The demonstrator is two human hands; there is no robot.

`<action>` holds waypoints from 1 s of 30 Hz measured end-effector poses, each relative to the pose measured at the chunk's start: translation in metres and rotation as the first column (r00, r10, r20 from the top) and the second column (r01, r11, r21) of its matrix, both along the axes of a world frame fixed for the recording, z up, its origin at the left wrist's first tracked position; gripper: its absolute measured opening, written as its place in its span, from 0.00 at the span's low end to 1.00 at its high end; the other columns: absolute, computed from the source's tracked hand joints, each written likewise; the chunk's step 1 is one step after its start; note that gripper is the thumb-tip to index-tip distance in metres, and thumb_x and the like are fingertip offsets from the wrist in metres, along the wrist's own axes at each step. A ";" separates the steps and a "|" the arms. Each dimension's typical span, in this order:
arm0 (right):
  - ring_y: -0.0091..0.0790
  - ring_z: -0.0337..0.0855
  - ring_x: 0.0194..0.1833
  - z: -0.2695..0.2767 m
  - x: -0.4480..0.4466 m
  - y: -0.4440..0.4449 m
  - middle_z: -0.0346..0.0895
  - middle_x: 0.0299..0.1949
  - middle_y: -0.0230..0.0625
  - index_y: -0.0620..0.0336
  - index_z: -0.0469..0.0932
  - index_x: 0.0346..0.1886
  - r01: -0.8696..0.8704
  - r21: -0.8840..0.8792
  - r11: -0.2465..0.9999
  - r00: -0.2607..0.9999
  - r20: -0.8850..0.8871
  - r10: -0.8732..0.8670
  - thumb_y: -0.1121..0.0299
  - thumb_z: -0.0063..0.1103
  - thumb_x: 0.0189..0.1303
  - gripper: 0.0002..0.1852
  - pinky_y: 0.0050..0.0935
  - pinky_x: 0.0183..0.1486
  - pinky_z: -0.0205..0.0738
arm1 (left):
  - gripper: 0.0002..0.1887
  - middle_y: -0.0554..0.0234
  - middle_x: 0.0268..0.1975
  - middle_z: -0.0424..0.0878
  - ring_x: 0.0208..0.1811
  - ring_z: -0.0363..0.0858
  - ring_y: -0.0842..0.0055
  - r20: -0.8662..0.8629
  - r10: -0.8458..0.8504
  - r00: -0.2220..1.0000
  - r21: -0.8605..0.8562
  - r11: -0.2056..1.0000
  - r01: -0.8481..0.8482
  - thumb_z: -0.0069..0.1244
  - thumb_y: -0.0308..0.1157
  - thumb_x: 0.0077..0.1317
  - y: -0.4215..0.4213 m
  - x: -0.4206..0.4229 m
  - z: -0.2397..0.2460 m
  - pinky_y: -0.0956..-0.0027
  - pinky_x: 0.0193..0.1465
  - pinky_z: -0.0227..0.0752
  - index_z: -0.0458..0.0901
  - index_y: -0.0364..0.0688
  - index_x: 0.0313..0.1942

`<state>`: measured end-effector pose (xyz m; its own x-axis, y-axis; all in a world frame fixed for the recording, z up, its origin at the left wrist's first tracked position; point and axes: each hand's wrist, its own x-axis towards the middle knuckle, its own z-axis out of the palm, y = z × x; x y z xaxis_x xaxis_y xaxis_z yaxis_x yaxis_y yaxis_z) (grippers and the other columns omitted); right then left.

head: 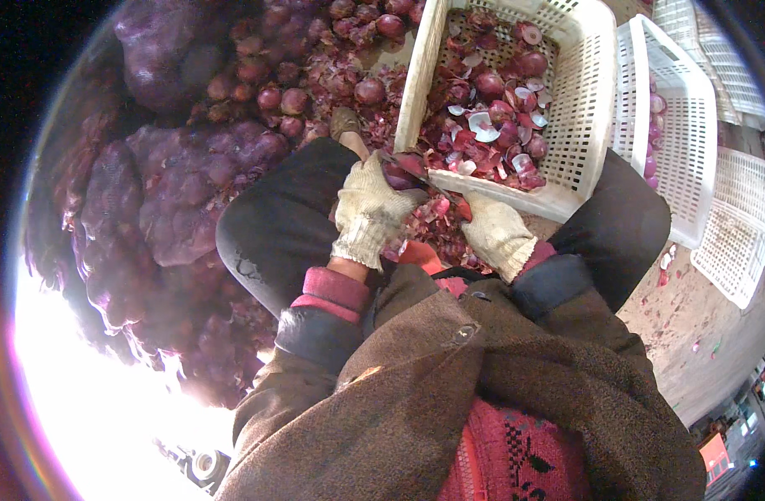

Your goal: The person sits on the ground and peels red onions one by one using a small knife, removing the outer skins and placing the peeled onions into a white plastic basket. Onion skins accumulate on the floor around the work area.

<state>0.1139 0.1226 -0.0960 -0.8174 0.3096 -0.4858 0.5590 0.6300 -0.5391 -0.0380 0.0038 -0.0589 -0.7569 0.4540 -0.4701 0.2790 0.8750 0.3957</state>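
My left hand [371, 203], in a cream knitted glove, grips a red onion [402, 174] just off the near left corner of a white plastic crate [567, 119]. My right hand [496, 230], gloved the same way, is closed around the red handle of a knife [462, 208]. The dark blade [423, 175] slants up to the left and meets the onion; whether it has cut in cannot be seen. Inside the crate lie onions, cut pieces and loose skins [482, 128]. Between my knees is a heap of onion skins [435, 228].
Full purple mesh sacks [188, 181] are piled on my left. Loose red onions [282, 100] and skins cover the ground ahead. A second white crate [683, 138] holding peeled onions stands at the right, with more crates [733, 250] beyond it on the dirt floor [664, 338].
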 end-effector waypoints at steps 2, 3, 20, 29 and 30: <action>0.57 0.78 0.46 -0.005 -0.001 -0.004 0.78 0.41 0.56 0.63 0.74 0.47 0.006 0.038 0.999 1.000 -0.020 -0.006 0.67 0.57 0.52 0.18 0.49 0.48 0.73 | 0.35 0.47 0.43 0.81 0.47 0.81 0.53 0.005 -0.008 1.000 -0.009 1.000 0.008 0.67 0.48 0.39 0.003 0.002 0.001 0.56 0.50 0.75 0.77 0.39 0.48; 0.57 0.79 0.45 -0.012 -0.004 -0.007 0.79 0.40 0.55 0.64 0.75 0.44 0.011 0.074 0.997 0.999 -0.046 -0.008 0.66 0.56 0.53 0.16 0.49 0.47 0.74 | 0.36 0.47 0.44 0.81 0.47 0.81 0.53 0.003 -0.013 1.000 -0.015 1.000 0.013 0.67 0.49 0.39 0.004 0.002 0.002 0.56 0.50 0.75 0.77 0.38 0.48; 0.56 0.82 0.36 -0.032 -0.003 -0.006 0.80 0.31 0.54 0.67 0.76 0.44 -0.169 0.193 0.967 0.983 -0.039 0.179 0.67 0.47 0.60 0.15 0.49 0.40 0.75 | 0.38 0.50 0.44 0.82 0.48 0.81 0.56 -0.055 0.105 0.993 0.014 0.994 -0.104 0.69 0.47 0.37 -0.003 0.018 -0.008 0.56 0.51 0.75 0.76 0.45 0.52; 0.57 0.80 0.41 -0.078 0.011 -0.003 0.78 0.39 0.60 0.61 0.67 0.62 0.108 0.023 0.994 0.992 0.065 -0.109 0.64 0.39 0.65 0.23 0.49 0.43 0.73 | 0.39 0.51 0.44 0.82 0.47 0.81 0.59 0.075 0.073 0.995 0.273 0.958 -0.091 0.71 0.36 0.36 -0.022 0.019 -0.020 0.61 0.51 0.74 0.74 0.40 0.53; 0.58 0.80 0.41 -0.080 0.012 -0.003 0.78 0.39 0.59 0.61 0.64 0.63 0.127 0.021 0.992 0.990 0.058 -0.128 0.65 0.39 0.65 0.24 0.49 0.43 0.73 | 0.39 0.52 0.44 0.82 0.47 0.81 0.61 0.122 0.065 0.990 0.286 0.953 -0.098 0.72 0.35 0.35 -0.023 0.016 -0.018 0.62 0.51 0.74 0.74 0.40 0.53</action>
